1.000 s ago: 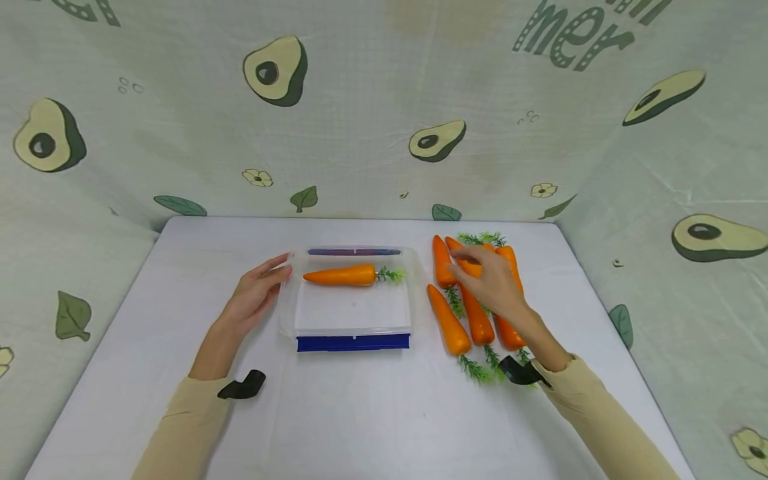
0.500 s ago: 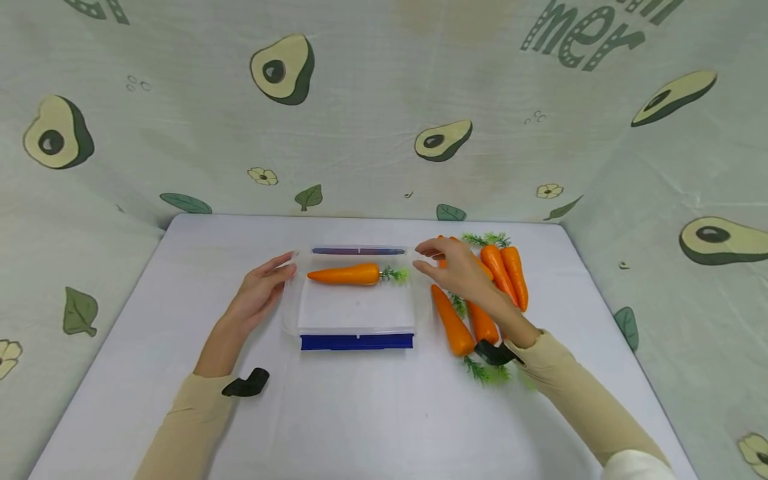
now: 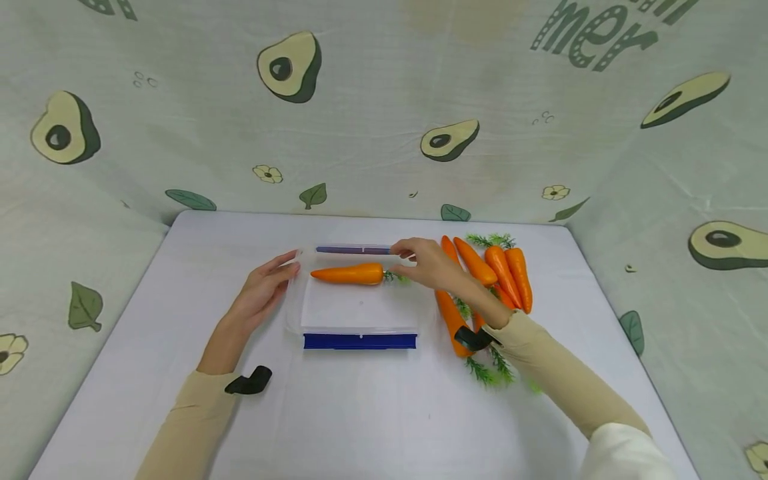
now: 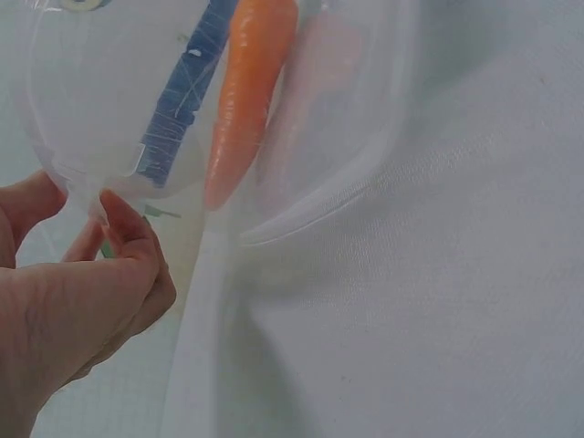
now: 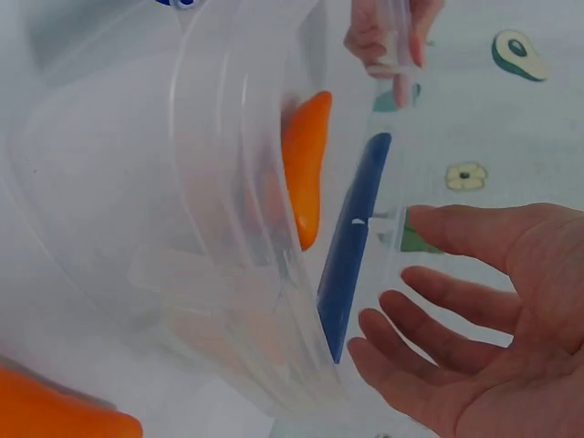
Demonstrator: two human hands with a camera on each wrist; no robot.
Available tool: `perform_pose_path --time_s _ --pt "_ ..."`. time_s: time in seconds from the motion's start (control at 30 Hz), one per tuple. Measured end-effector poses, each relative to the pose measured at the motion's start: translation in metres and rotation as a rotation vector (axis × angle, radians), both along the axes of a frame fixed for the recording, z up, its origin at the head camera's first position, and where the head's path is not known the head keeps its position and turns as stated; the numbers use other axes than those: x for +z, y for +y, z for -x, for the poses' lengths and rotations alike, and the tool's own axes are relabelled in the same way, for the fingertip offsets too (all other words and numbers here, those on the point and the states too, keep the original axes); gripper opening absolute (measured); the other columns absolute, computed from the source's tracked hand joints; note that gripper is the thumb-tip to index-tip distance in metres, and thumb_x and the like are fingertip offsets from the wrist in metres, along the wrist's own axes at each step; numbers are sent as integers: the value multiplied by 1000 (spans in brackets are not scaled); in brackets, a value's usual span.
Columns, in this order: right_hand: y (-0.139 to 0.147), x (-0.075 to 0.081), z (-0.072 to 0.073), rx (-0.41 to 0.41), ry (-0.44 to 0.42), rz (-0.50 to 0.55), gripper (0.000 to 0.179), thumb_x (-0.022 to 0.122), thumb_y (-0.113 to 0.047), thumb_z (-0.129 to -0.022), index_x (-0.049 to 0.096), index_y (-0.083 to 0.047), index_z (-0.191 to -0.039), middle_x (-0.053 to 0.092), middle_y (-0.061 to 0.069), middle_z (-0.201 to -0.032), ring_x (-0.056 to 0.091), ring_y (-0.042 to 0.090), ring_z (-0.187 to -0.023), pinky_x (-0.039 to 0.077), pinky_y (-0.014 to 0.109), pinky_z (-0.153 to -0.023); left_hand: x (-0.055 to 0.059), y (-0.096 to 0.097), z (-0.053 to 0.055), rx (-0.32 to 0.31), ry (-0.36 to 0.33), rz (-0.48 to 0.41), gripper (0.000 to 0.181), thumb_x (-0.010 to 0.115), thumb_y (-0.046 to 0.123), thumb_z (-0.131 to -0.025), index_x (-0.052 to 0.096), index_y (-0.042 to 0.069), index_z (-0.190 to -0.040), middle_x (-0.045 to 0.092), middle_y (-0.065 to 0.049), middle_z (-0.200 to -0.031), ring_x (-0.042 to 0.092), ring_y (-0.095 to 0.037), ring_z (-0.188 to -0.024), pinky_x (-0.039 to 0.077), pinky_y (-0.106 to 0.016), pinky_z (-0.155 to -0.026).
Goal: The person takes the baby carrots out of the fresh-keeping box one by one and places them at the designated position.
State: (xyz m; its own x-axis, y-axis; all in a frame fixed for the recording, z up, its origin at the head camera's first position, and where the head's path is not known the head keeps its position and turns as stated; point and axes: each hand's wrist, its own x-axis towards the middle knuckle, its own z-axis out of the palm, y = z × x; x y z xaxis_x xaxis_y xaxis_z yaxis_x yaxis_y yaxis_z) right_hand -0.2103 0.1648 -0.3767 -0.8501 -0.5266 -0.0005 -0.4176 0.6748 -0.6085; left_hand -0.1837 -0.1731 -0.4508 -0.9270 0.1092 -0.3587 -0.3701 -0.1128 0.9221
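Note:
A clear plastic food container with blue clips stands at mid-table in the head view. One orange carrot with green leaves lies crosswise inside it, near the back wall. My left hand holds the container's back left corner; the left wrist view shows thumb and fingers pinching the rim. My right hand hovers at the back right corner, partly covering the carrot's leaves. Its fingers are spread and loosely bent beside the blue clip, with nothing between them.
Several more carrots with green leaves lie in a group on the white table, right of the container. My right forearm passes over some of them. A patterned cloth hangs behind and at both sides.
My right hand has moved left from above the carrot group to the container's back right corner, carrying nothing. The left hand keeps its hold on the container.

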Motion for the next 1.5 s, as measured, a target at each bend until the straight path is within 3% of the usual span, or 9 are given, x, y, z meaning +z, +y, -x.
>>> perform_pose_path --time_s 0.23,0.6,0.97,1.2,1.5 --pt "-17 -3 11 66 -100 -82 38 71 -15 -98 65 6 -130 65 21 -132 61 37 -121 50 47 -105 -1 0 1 8 -7 -10 60 62 23 -105 40 15 -159 35 -11 -162 44 -12 -130 24 -34 -124" --pt "-40 -4 16 110 -197 -209 47 69 -17 -100 57 5 -140 59 22 -142 54 37 -131 45 46 -111 -1 -1 2 2 7 -15 59 62 24 -105 40 13 -159 36 -14 -161 45 -14 -128 25 -34 -123" --pt "-59 -10 16 145 -194 -366 48 68 -13 -100 54 2 -144 57 19 -140 52 30 -121 42 43 -113 -2 -3 1 -4 13 -30 60 63 25 -105 40 13 -159 36 -14 -161 43 -17 -133 26 -33 -123" --pt "-62 -14 10 149 -183 -420 47 71 -12 -98 57 -3 -142 59 14 -130 53 26 -114 47 41 -108 -1 -3 0 -18 27 -40 60 62 24 -105 39 12 -159 37 -15 -159 43 -18 -135 27 -33 -122" --pt "-66 -18 10 164 -166 -433 42 71 -8 -97 58 1 -136 63 15 -131 56 27 -112 48 40 -106 -2 -3 1 -13 26 -33 61 62 25 -105 38 12 -160 36 -16 -160 44 -13 -129 25 -34 -123"
